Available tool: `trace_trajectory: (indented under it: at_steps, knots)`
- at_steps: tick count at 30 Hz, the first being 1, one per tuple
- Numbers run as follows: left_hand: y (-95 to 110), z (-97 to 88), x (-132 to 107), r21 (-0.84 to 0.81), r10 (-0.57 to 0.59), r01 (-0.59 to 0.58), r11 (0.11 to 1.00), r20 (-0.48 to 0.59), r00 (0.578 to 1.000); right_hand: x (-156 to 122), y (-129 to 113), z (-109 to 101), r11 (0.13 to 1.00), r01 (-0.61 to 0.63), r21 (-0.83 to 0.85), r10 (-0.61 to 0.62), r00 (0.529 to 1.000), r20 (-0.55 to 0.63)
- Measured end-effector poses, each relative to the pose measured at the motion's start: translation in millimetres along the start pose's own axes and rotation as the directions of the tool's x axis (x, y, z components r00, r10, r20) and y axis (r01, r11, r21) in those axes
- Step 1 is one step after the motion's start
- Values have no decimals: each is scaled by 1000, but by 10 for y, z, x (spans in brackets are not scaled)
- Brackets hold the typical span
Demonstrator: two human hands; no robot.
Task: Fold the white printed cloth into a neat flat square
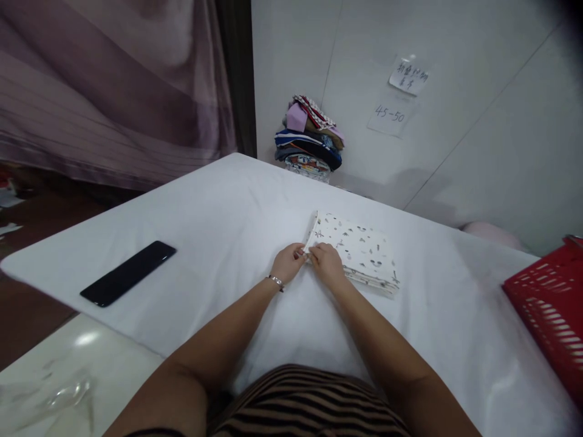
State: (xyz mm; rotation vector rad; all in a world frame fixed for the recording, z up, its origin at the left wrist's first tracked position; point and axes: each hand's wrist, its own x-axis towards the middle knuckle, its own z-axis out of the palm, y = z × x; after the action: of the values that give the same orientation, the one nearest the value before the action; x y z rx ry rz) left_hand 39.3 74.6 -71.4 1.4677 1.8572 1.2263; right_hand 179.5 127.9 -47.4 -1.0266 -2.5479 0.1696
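A white cloth with small dark printed figures (pixel 359 243) lies folded into a rectangle of several layers on the white-covered table (pixel 218 224). My left hand (pixel 288 262) pinches the near left corner of the folded cloth; a bracelet circles that wrist. Right beside it, my right hand (pixel 327 261) is closed on the same corner, its fingertips almost meeting those of the left. The fingers hide the very corner of the cloth. Along its near right edge the stacked layers show.
On the table's left lies a flat black rectangular object (pixel 128 273). A red plastic basket (pixel 551 291) stands at the right edge. Beyond the far edge rises a pile of folded clothes (pixel 310 136) against the wall. A mauve curtain (pixel 113 85) hangs at the left.
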Motion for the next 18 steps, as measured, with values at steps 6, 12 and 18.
trace_trajectory:
  at_steps: [6,12,18]
  knots:
    - [19,-45,-8,35,3,-5,999,52,999,-28,38,-26,988,16,151,1,994,-110]
    - [42,-54,-4,-25,-29,32,999,92,995,-65,77,0,991,92,100,-86,994,-67]
    - [68,-30,11,-142,-78,85,986,55,995,-96,83,-6,987,139,82,-133,988,-72]
